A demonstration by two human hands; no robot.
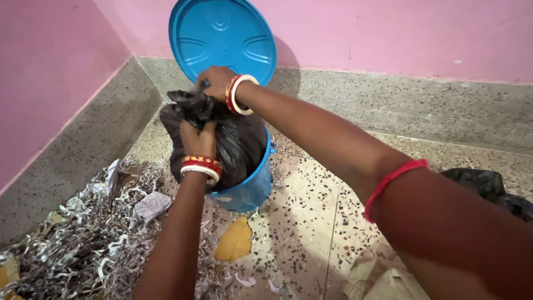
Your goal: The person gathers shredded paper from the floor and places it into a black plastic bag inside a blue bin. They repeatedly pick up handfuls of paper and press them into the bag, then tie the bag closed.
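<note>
Black bag point(236, 141) upright (neck upward)

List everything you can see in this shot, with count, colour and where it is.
bin: one, blue, on the floor by the corner
lid: one, blue, open, upright against the pink wall
bag: one, black, in the bin
shredded paper: a heap, grey-white, floor at left
cardboard scrap: one, tan, floor before the bin
second bag: one, black, floor at right
left hand: grip shut on the bag
right hand: grip shut on the bag top
</note>
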